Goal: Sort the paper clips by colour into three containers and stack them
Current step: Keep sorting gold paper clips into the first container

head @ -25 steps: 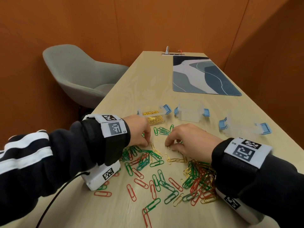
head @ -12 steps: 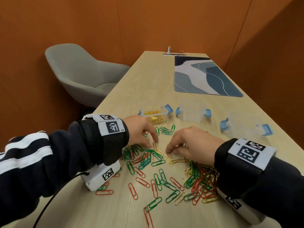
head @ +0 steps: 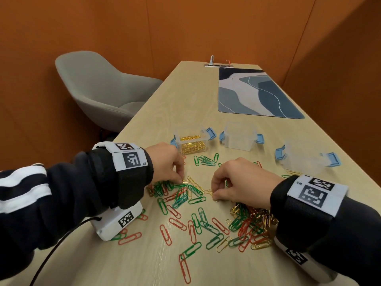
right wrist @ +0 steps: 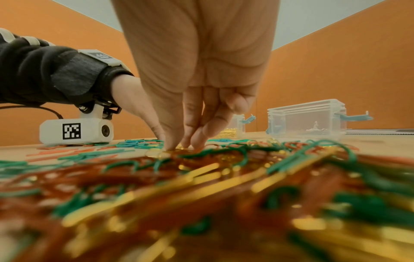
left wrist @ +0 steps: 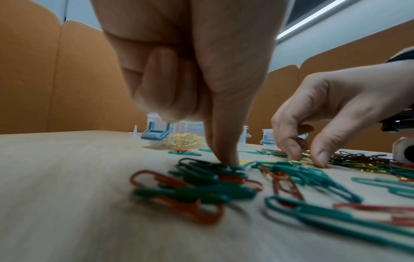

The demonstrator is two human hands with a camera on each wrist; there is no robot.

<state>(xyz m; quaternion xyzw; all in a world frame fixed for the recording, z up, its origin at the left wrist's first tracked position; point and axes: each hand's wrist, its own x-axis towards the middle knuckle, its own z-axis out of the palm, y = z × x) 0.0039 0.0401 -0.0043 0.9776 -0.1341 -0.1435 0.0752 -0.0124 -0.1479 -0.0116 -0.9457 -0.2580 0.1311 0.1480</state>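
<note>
Orange walls close round a pale tabletop (head: 156, 112) strewn with mixed paper clips (head: 195, 223). Gold ones half fill one container (head: 191, 141); two others (head: 239, 135) stand clear. Left hand (head: 167, 162) presses a fingertip onto a gold clip; right hand (head: 239, 180) pinches another. Tangled clips could drag wrong colours along. Half a second ago the left fingers were splayed wider.

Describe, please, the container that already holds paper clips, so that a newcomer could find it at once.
On the wooden table, three clear containers with blue latches stand beyond the scattered clips. Take the leftmost container, just past the left hand. It alone holds gold clips; the middle container and right container look empty.
</note>
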